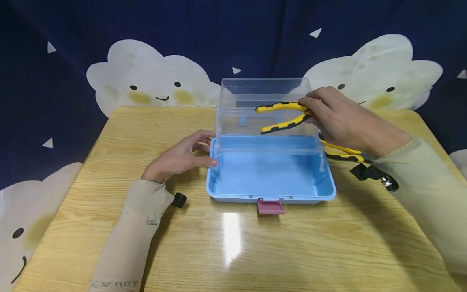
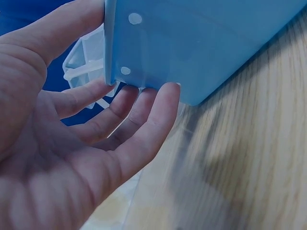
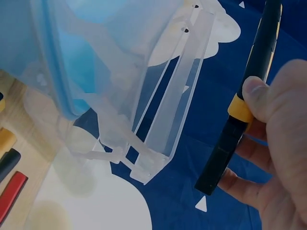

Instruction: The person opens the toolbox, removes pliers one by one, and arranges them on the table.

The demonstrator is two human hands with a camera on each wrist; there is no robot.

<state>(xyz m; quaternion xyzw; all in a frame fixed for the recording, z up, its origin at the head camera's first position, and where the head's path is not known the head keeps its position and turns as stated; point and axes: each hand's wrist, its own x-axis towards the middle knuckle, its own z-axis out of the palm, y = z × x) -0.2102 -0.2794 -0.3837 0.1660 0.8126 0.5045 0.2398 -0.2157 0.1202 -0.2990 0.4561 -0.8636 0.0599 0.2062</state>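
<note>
A blue toolbox (image 1: 271,178) stands with its clear upper trays (image 1: 264,91) raised at the back and its pink latch (image 1: 270,207) hanging at the front. Its blue bottom looks bare. My left hand (image 1: 182,156) holds the box's left end, thumb on the rim and fingers curled against the side wall (image 2: 192,43). Over the right part of the box, my right hand (image 1: 341,117) pinches pliers (image 1: 282,107) near their head, the spread yellow-and-black handles pointing left. In the right wrist view, the black head of the pliers (image 3: 220,155) shows between thumb and fingers.
Another tool with yellow-and-black handles (image 1: 344,156) lies on the table right of the box, partly behind my right arm. A red handle (image 3: 12,196) shows at the right wrist view's left edge. A dark blue cloud-patterned curtain (image 1: 255,36) hangs behind the wooden table (image 1: 182,251).
</note>
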